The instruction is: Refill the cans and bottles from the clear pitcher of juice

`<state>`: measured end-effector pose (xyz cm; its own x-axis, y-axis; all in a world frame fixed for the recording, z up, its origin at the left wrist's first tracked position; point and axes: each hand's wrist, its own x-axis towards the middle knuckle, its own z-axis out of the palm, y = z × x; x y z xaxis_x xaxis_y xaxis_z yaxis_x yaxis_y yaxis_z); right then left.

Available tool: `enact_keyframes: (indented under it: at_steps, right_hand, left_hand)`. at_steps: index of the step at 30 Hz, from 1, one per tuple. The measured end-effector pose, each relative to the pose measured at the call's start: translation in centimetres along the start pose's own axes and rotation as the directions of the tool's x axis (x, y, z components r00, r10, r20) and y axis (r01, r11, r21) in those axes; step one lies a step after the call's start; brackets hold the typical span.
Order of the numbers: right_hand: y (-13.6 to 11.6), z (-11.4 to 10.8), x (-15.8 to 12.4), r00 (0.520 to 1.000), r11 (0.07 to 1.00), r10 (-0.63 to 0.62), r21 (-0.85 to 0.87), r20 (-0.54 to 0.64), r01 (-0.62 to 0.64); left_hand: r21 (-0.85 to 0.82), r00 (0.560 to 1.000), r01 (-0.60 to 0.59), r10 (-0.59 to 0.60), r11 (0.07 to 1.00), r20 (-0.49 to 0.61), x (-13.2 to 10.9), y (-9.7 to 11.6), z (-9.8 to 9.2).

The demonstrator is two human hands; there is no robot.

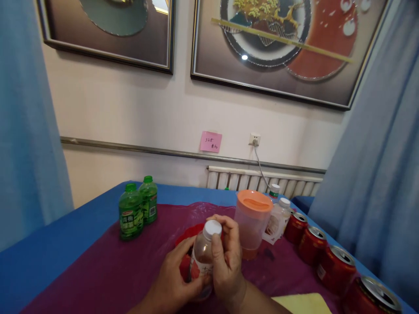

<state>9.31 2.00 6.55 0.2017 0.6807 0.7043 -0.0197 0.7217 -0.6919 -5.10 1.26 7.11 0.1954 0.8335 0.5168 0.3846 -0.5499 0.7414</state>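
A clear bottle (202,249) with a white cap and a label with red print is held between both hands, tilted slightly. My left hand (175,272) wraps round its lower body from the left. My right hand (228,257) is at the bottle's neck, its thumb and fingers around the white cap (212,228). Behind the bottle, partly hidden by my hands, is a red container (187,234). Just right of my right hand stands a clear pitcher (250,229) with an orange lid.
Two green bottles (131,216) stand at the back left on purple sheeting (108,266). Clear bottles (281,216) stand behind the pitcher. Several red cans (335,266) line the right side. A yellow cloth (303,304) lies at the front right.
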Motion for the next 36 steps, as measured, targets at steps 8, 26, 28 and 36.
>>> enact_keyframes:
  at_steps: [8,26,28,36]
  right_hand:
    - [-1.2,-0.3,0.9,0.994,0.995,0.094,-0.048,0.053,-0.092]
    - [-5.2,-4.8,1.4,0.950,0.951,0.310,-0.012,0.041,-0.310]
    - [-6.3,-7.7,1.8,0.948,0.947,0.318,-0.029,-0.035,-0.319]
    - [-7.0,-21.1,5.1,0.920,0.769,0.176,-0.535,-0.349,-0.350]
  left_hand:
    - [-0.004,1.000,0.006,-0.006,1.000,-0.023,0.2,-0.4,0.2]
    - [-0.270,0.979,0.051,0.005,0.961,0.205,0.0,-2.1,0.6]
    - [-0.258,0.982,0.054,-0.005,0.965,0.190,-0.1,-2.9,0.8]
    - [-0.176,0.991,-0.010,0.033,0.984,0.127,0.6,-3.6,1.2]
